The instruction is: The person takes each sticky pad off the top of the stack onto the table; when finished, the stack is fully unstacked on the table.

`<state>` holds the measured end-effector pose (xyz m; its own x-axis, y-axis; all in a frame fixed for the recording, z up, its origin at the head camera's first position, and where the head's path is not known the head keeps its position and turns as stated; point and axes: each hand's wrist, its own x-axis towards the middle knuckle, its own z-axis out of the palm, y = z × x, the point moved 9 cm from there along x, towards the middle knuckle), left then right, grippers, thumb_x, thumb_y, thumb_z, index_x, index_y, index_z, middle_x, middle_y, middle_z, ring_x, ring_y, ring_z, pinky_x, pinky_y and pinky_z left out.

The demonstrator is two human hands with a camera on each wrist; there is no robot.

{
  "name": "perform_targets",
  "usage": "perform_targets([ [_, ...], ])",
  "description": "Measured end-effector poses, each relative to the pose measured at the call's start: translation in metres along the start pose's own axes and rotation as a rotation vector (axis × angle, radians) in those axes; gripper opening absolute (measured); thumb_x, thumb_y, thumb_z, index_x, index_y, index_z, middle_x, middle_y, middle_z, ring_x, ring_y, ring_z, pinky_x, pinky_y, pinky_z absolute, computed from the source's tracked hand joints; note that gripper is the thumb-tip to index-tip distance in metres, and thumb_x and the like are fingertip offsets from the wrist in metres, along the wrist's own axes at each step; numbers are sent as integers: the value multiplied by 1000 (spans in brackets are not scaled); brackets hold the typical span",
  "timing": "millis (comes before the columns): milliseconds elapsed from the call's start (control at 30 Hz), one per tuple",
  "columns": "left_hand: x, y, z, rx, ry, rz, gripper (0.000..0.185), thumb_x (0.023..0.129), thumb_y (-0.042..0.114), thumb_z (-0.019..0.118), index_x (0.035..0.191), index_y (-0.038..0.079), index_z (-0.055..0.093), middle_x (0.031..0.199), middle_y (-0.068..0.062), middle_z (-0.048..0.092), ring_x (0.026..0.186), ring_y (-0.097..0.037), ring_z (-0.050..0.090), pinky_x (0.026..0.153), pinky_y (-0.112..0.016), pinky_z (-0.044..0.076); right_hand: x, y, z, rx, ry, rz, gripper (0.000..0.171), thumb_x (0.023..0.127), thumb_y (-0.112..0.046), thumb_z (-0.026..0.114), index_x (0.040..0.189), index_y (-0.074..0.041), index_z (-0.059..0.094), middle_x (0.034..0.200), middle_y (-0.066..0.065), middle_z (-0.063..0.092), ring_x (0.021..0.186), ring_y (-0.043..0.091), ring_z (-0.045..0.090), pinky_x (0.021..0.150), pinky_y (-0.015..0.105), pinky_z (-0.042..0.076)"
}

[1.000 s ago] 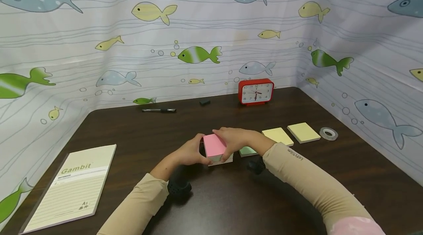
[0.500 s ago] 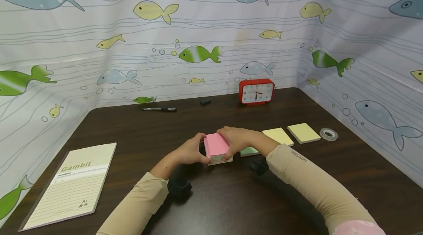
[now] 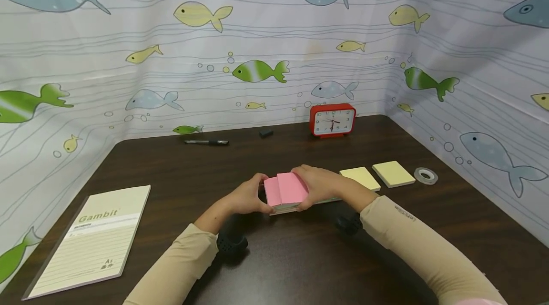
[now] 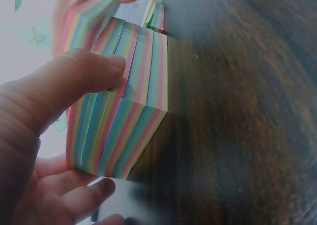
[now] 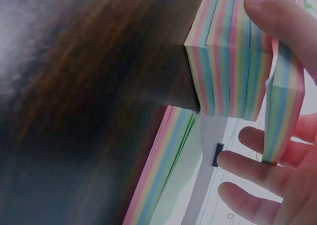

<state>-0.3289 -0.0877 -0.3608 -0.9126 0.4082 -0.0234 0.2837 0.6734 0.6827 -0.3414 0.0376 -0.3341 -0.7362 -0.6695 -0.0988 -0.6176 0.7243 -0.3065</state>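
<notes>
A stack of sticky note pads (image 3: 272,191) with striped rainbow edges and a pink upper face sits mid-table. My left hand (image 3: 245,197) grips its left part; in the left wrist view the thumb lies against the striped side of the stack (image 4: 148,71). My right hand (image 3: 321,186) pinches the topmost pink sticky note pad (image 3: 293,188) between thumb and fingers. That pad is shifted right over the stack, and the right wrist view shows the pad (image 5: 284,103) slightly apart and tilted from the stack (image 5: 220,66). A green-topped pad (image 5: 181,183) lies just right of the stack.
Two yellow pads (image 3: 359,178) (image 3: 393,174) and a tape roll (image 3: 426,176) lie to the right. A red clock (image 3: 332,120), small black block (image 3: 266,133) and pen (image 3: 207,142) are at the back. A notebook (image 3: 92,240) lies at left.
My right hand has slid the top pink pad rightward, baring a growing strip of pink on the pad below. My left hand has stayed on the stack.
</notes>
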Motion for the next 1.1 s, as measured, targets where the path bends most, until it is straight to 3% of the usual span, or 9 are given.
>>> perform_targets([
  [333, 2, 0, 0, 8, -3, 1, 79, 60, 26, 79, 121, 3, 34, 118, -14, 47, 110, -26, 43, 88, -41, 35, -28, -1, -4, -18, 48, -21, 88, 54, -49, 75, 125, -11, 39, 110, -1, 46, 88, 13, 45, 69, 32, 41],
  [667, 3, 0, -1, 12, -8, 4, 81, 60, 27, 79, 122, 3, 34, 118, -14, 46, 110, -26, 43, 87, -41, 35, -46, -21, 9, -18, -32, -74, 86, 56, -49, 73, 125, -10, 38, 103, -7, 45, 83, 8, 43, 68, 28, 40],
  [1100, 1, 0, -1, 4, -6, 4, 81, 60, 25, 79, 122, 2, 33, 118, -16, 46, 109, -26, 43, 88, -41, 35, -54, -41, 28, -116, -92, -111, 87, 56, -55, 71, 123, -8, 42, 104, -3, 49, 80, 8, 44, 62, 26, 40],
])
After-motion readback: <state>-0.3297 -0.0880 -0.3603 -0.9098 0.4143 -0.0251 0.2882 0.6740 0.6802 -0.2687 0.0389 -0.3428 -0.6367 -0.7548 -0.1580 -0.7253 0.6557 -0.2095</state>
